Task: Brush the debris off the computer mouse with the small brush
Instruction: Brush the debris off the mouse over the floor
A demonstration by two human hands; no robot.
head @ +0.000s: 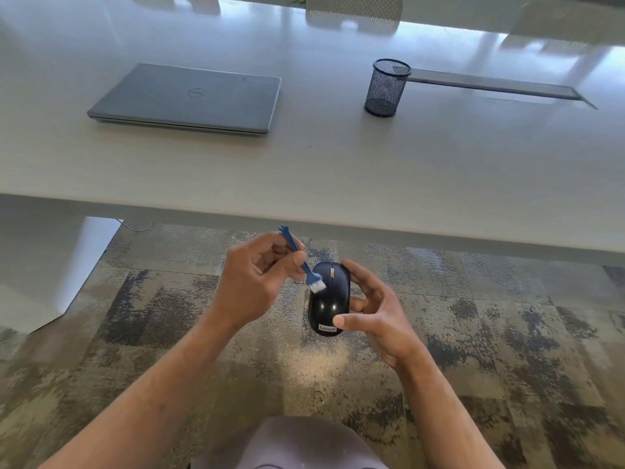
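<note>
Lower centre frame: right hand (375, 316) cradling glossy black plastic computer mouse (328, 299); left hand (252, 282) pinching small blue white-bristled brush (306, 265), bristles touching. Risk: hard strokes dislodging mouse.

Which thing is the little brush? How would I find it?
Look below the white table's near edge, above the carpet, where two hands meet. The left hand pinches the brush, tiny and blue, its white bristles touching the black mouse held by the right hand.

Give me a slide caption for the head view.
Left hand sweeps small blue brush over black mouse held by right hand.
</note>
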